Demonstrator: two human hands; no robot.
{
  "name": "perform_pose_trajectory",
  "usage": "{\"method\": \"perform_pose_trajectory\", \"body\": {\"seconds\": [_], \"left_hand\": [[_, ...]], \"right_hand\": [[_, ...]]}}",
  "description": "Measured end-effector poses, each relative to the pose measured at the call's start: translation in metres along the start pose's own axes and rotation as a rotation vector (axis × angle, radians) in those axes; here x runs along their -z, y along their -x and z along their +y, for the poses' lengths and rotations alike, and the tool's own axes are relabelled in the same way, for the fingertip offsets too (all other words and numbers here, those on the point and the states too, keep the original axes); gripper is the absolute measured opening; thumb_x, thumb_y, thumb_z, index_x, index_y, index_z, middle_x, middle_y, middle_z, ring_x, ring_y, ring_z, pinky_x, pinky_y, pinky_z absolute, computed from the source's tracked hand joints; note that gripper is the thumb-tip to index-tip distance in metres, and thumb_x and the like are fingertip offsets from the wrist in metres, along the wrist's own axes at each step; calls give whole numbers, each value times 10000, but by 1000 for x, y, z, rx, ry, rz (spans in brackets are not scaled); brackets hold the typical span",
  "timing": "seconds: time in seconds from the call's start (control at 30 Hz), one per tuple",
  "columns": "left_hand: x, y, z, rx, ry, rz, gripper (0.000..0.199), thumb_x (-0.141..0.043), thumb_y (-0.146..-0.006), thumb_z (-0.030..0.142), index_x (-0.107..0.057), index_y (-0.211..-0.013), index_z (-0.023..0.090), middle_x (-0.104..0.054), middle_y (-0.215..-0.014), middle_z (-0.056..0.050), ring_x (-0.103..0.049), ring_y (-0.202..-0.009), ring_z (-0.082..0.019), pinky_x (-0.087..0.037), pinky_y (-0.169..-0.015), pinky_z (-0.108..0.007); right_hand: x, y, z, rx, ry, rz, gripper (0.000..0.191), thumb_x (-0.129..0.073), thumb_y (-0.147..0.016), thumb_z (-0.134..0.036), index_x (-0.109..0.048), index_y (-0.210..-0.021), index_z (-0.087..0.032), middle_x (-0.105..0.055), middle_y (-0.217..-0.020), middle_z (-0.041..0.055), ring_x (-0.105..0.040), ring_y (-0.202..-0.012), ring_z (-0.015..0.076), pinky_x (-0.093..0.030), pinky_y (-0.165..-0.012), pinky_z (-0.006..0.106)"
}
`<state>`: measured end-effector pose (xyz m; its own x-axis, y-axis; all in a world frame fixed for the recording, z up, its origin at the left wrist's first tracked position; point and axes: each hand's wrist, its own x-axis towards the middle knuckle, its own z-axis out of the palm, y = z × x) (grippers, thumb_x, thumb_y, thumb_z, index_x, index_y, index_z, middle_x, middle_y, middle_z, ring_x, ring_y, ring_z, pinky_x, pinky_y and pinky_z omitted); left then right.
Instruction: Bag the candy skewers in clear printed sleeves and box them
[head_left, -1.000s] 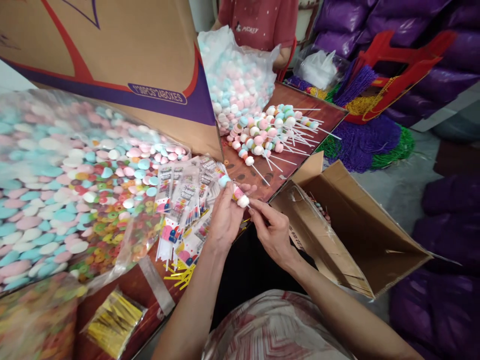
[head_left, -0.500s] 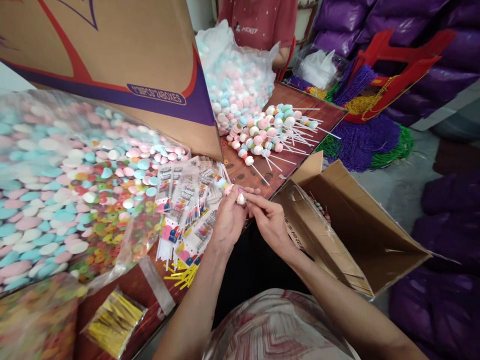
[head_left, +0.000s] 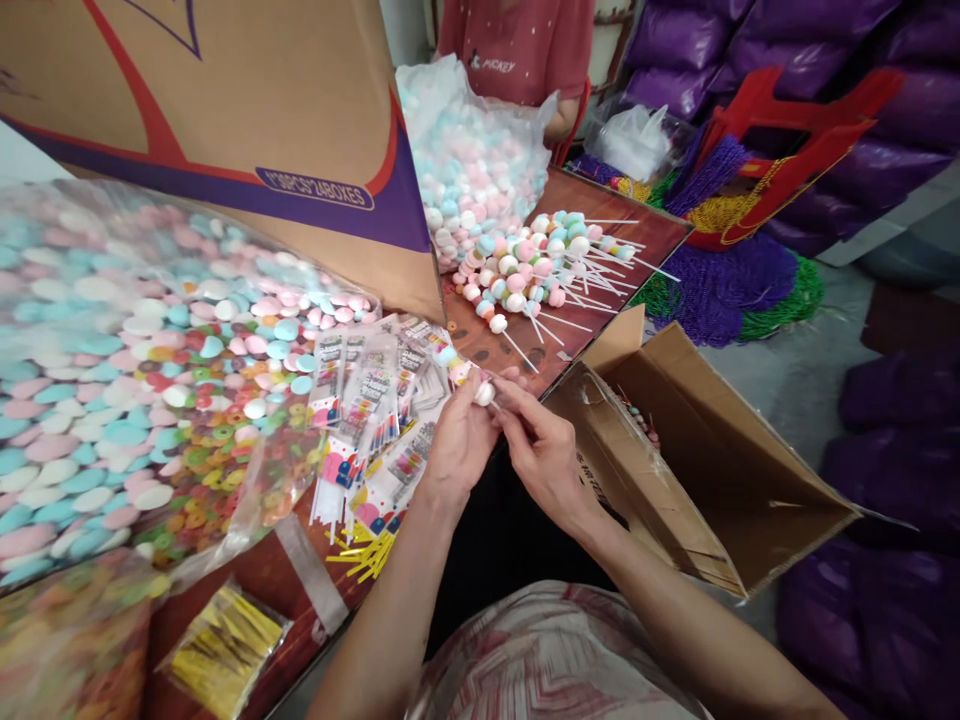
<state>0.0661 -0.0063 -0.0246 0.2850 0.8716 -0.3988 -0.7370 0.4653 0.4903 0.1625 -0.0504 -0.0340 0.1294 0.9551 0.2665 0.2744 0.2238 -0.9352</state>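
Note:
A candy skewer (head_left: 484,393) of pastel marshmallow pieces lies across my left hand (head_left: 461,435), with the fingers closed round it. Its far end points up and left, and a white piece shows at the near end. My right hand (head_left: 544,445) pinches at that near end, where a short bit of white stick shows. Whether a wrapper covers the candy I cannot make out. Just left of my hands lie printed clear plastic sleeves (head_left: 375,385) and a bunch of yellow twist ties (head_left: 367,553).
Finished-looking candy skewers (head_left: 517,270) are piled on the red-brown table (head_left: 487,345). Loose marshmallows (head_left: 90,430) and gummy rings (head_left: 217,470) spread at left beside a large carton (head_left: 247,110). An open cardboard box (head_left: 720,480) stands at right. Across the table sits a person (head_left: 514,60).
My right hand has shifted slightly right and down along the skewer's near end, and more of the white piece shows. My left hand keeps its hold.

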Motion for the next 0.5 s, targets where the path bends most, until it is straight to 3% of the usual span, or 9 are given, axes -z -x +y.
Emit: {"method": "perform_pose_trajectory", "body": {"seconds": [0.2,0.33,0.5], "left_hand": [[-2,0,4,-39,-56,-35,216,-617,-896,377,-608,-824,174,-742,-970,-86,-690,-1062,-260,-558,-872,-367],[-3,2,0,-81,-104,-48,241,-639,-867,411,-614,-852,172,-744,-957,-85,-705,-1018,-256,-551,-875,-365],[-1,4,-1,-95,-195,-55,219,-654,-822,383,-619,-838,167,-748,-899,-74,-717,-973,-246,-543,-874,-354]], "right_hand": [[0,7,-1,-157,-147,0,286,-576,-909,-270,-742,-1132,-204,-728,-891,33,-643,-746,149,-537,-707,264],[-5,6,-7,-287,-299,-15,329,-584,-886,-283,-746,-1152,-178,-594,-679,-13,-469,-589,101,-422,-560,238],[-12,5,-13,-455,-519,-13,382,-602,-862,-292,-725,-1197,-156,-410,-579,-54,-305,-528,70,-254,-478,216]]}}
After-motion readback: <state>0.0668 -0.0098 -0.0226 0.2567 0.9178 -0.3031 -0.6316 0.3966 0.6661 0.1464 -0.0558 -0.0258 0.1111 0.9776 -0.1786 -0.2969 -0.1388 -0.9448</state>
